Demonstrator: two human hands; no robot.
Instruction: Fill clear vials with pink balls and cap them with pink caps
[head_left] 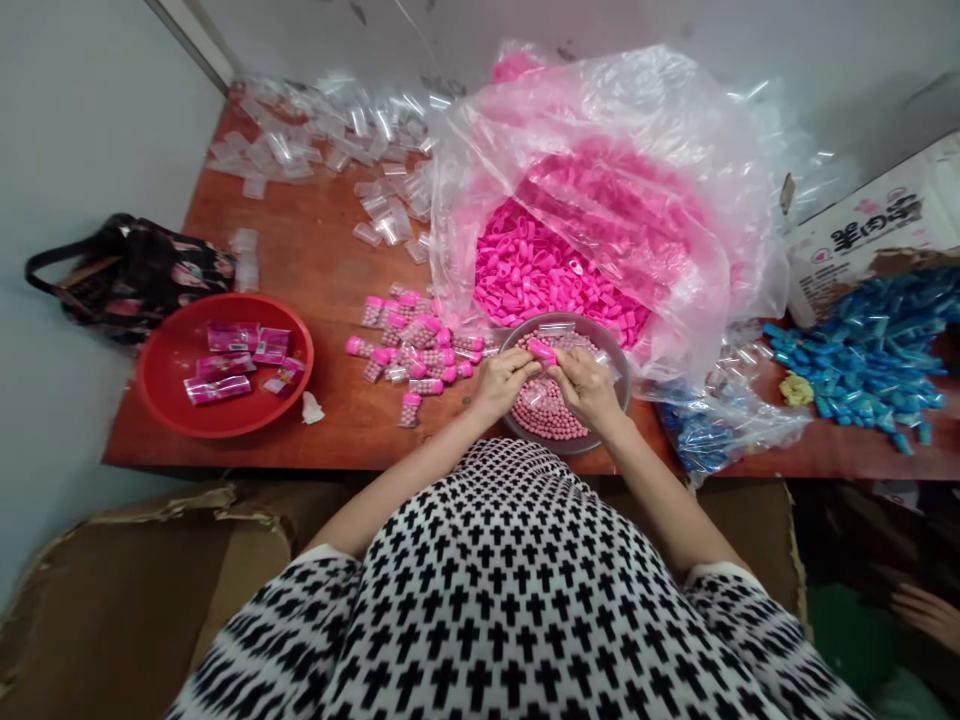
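My left hand [501,384] and my right hand [588,388] meet above a grey bowl [619,350], fingers closed in a pinch. A glossy pink plastic cap [541,350] shows between their fingertips; whether a clear tube is joined to it is hidden. Below the hands, the bowl holds many small pink beads [551,418], with some clear tubes lying among them. To the left of my left hand lies a loose pile of bead-filled tubes with pink caps [420,350]. Beyond the bowl, a big clear plastic bag [705,130] lies open, full of loose pink caps [525,265].
A red basin [154,385] with several pink packets stands at left, beside a dark patterned handbag [176,265]. Clear tubes [281,150] lie along the wall. Blue pieces [870,350] and a white box [862,235] are at right. Another person's hand [930,612] shows lower right.
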